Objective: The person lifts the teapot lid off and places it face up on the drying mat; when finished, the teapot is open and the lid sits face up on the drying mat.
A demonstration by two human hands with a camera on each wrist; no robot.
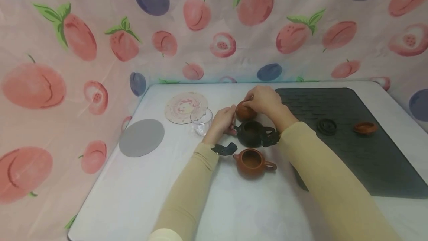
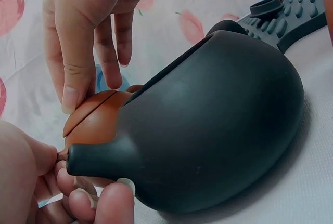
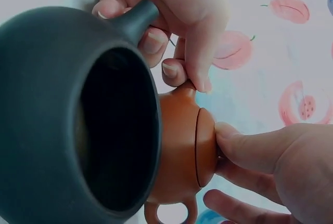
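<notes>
The left hand (image 1: pixel 221 120), near the centre of the head view, is pinching the spout (image 3: pixel 182 96) of the far brown teapot (image 1: pixel 245 113) between thumb and finger; I cannot tell whether its other fingers are touching the black teapot (image 1: pixel 245 139). The right hand (image 1: pixel 265 99), just to the right and higher in the frame, is holding the brown lid (image 3: pixel 206 154) of that far teapot from above, its thumb pressing on the top. This lid is sitting on the pot, a thin seam showing around it. The black teapot is standing right below in the frame, its round mouth uncovered, and the near brown teapot (image 1: pixel 248 169) is standing below that, also uncovered. Left of centre, a clear glass (image 1: pixel 202 124) is standing beside a patterned round mat (image 1: pixel 175 110), while a grey disc (image 1: pixel 142 138) is lying farther left. On the right side, a dark ridged mat (image 1: pixel 354 163) is bearing a black lid (image 1: pixel 326 126) and a small brown lid (image 1: pixel 365 128). Fruit-printed cloth (image 1: pixel 220 14) is hanging across the upper frame, behind the white table (image 1: pixel 117 200).
</notes>
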